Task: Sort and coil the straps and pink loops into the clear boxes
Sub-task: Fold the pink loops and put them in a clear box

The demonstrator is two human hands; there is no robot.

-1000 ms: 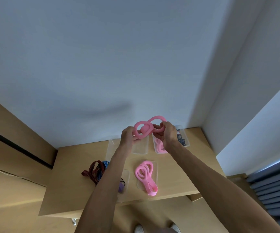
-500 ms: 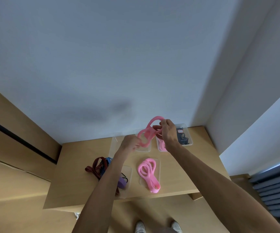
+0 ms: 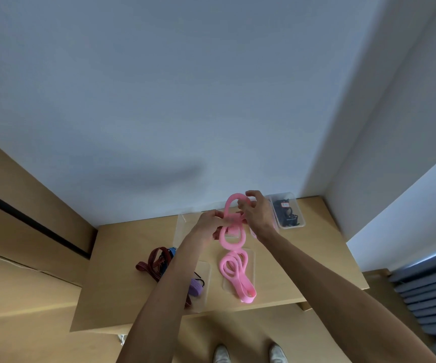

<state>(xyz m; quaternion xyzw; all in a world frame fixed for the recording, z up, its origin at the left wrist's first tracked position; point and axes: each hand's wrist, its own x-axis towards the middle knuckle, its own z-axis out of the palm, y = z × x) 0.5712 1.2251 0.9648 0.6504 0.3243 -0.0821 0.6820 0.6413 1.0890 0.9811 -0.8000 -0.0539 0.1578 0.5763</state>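
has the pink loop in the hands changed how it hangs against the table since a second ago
Yes. The held pink loop lay sideways above the far clear boxes; now it stands upright, its lower ring hanging toward the pink loops nearer on the table.

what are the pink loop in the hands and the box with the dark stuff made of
Pink loop: looks like soft, matte rubber or elastic, since it bends into a figure-eight between the left hand and right hand with no shine; which one is unclear.
Box: seems thin clear plastic, slightly glossy, as the dark contents show through its walls.
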